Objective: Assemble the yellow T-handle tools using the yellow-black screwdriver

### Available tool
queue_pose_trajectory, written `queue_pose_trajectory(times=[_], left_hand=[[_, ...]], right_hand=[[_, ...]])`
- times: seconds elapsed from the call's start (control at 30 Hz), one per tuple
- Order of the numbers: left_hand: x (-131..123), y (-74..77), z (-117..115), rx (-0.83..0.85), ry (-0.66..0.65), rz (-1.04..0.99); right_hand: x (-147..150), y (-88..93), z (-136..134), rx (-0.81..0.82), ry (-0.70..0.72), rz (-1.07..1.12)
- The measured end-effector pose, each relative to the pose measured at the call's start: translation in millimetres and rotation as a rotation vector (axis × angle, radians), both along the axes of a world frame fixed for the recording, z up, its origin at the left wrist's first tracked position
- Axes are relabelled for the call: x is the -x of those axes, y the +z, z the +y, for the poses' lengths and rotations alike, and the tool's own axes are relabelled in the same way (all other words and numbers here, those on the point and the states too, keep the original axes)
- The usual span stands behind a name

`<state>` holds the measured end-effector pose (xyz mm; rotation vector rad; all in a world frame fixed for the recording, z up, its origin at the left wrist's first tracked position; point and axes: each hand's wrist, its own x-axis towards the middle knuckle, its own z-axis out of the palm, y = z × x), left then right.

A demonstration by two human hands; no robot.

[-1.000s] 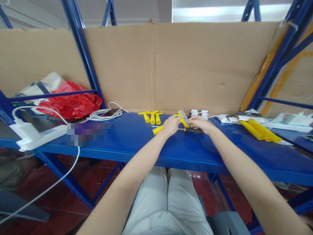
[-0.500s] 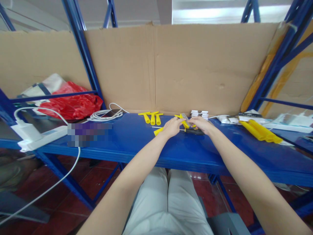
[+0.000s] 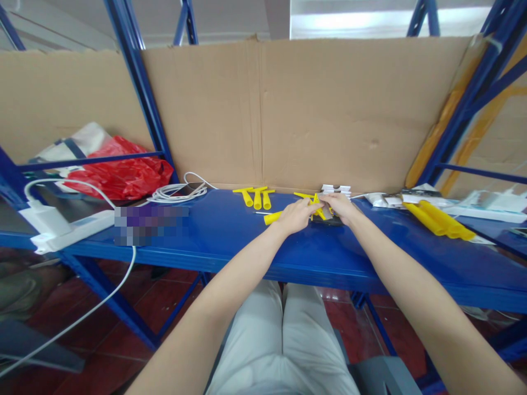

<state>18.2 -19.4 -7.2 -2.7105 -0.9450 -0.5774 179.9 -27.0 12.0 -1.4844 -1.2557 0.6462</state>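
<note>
My left hand (image 3: 295, 216) is closed around a yellow plastic tool with a hollow tube handle (image 3: 272, 218), which sticks out to its left. The tool's head (image 3: 317, 208) shows between my hands. My right hand (image 3: 340, 206) has its fingers bent at that head, by a thin greyish piece (image 3: 326, 211) too small to make out. Beneath the hands lies a screwdriver with a black handle (image 3: 331, 220) and a thin metal shaft. Just behind is another yellow bar-shaped part (image 3: 303, 195). White slotted pieces (image 3: 335, 190) are stacked beyond my right hand.
Three yellow T-shaped tools (image 3: 257, 198) lie in a row at the back of the blue bench (image 3: 230, 236). Yellow tubes (image 3: 439, 221) and packets are at right. A coiled white cable (image 3: 177, 193), red bag (image 3: 123, 170) and power strip (image 3: 78, 230) are left. Cardboard (image 3: 329, 109) stands behind.
My left hand and the yellow tool have shifted slightly right. The thin piece between my fingers has tilted and dropped lower, and the tool's head shows more plainly.
</note>
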Motion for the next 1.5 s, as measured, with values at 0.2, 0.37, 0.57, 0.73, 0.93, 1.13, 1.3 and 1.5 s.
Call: queue_pose_trajectory(times=[0.2, 0.37, 0.57, 0.73, 0.93, 1.13, 1.3, 1.5], left_hand=[[-2.7, 1.0, -3.1, -0.011, 0.029, 0.031], [-3.5, 2.5, -5.4, 0.014, 0.082, 0.023], [5.8, 6.0, 0.9, 0.05, 0.175, 0.01], [10.3, 6.6, 4.9, 0.088, 0.221, 0.006], [9.6, 5.9, 5.0, 0.134, 0.236, -0.022], [9.8, 4.4, 7.2, 0.143, 0.226, -0.054], [9.7, 3.7, 8.2, 0.158, 0.195, -0.09], [10.1, 3.0, 7.9, 0.162, 0.162, -0.108]], right_hand=[[-3.8, -2.5, 3.8, -0.001, 0.016, -0.029], [-15.1, -7.5, 14.1, -0.042, 0.027, -0.045], [-55.5, -10.2, 21.8, -0.063, -0.263, -0.328], [-88.8, -16.2, 17.2, 0.164, -0.402, -0.757], [-90.7, -20.9, 11.4, 0.388, -0.407, -0.858], [-84.2, -20.8, 12.5, 0.373, -0.33, -0.903], [-83.9, -21.9, 13.0, 0.361, -0.314, -0.957], [-87.9, -23.3, 10.6, 0.383, -0.311, -0.966]])
